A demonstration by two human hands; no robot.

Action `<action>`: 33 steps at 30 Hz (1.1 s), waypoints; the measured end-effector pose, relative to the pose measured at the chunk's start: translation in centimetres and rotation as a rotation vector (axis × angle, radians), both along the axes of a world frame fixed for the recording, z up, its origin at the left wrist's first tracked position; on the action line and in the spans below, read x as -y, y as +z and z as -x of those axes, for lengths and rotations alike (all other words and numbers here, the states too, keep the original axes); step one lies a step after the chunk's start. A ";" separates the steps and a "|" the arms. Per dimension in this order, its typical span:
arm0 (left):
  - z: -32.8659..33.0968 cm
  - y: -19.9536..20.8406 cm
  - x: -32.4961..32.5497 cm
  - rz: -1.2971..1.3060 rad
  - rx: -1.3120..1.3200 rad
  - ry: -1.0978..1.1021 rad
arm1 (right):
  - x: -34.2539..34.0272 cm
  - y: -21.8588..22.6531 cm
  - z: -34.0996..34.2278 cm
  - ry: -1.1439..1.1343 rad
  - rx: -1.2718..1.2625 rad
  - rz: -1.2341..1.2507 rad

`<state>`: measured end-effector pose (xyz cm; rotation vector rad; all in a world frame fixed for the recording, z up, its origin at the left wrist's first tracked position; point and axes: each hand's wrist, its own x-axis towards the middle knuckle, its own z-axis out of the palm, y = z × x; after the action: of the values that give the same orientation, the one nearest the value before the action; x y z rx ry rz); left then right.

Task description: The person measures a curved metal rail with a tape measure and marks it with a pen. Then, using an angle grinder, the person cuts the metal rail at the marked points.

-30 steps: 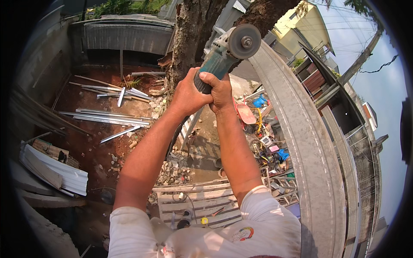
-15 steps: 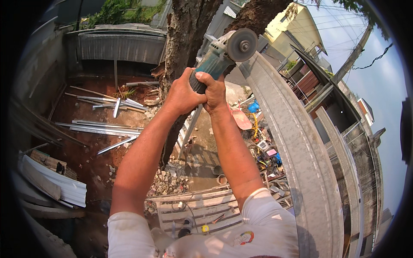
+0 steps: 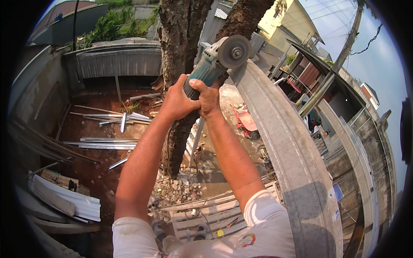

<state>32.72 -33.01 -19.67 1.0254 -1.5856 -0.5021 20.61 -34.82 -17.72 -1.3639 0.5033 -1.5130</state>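
Note:
An angle grinder (image 3: 207,69) with a teal and dark body is held up at arm's length, its round cutting disc (image 3: 227,55) at the upper right end. My left hand (image 3: 176,102) and my right hand (image 3: 209,98) are both closed around the rear of its body, side by side with the thumbs near each other. Close to the disc is the far end of a long grey beam (image 3: 279,142), which runs toward me on the right. Whether the disc touches the beam or the tree behind it, I cannot tell.
A forked tree trunk (image 3: 178,43) rises just beyond my hands. Below are wooden slats (image 3: 215,217) with a yellow tape measure (image 3: 220,233), rubble (image 3: 176,191), and a reddish wheelbarrow (image 3: 247,121). Metal profiles (image 3: 105,144) and corrugated sheets (image 3: 86,204) lie at left.
The view has shifted, and the grinder with both hands sits slightly lower and further left in the picture. More of the wheelbarrow shows. My grip looks the same.

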 end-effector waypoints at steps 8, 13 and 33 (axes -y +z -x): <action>-0.3 0.7 -0.1 0.049 0.009 0.017 | 0.4 0.1 -0.5 -0.082 -0.002 0.056; -0.4 0.8 1.1 0.022 0.007 -0.048 | 1.6 -0.3 -0.3 -0.107 0.002 0.073; -0.3 0.9 1.8 -0.106 0.046 -0.094 | 3.1 -1.4 0.0 -0.203 -0.015 0.128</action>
<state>33.04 -34.80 -18.82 1.0519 -1.6683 -0.6364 20.58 -37.91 -19.16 -1.4584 0.5766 -1.7260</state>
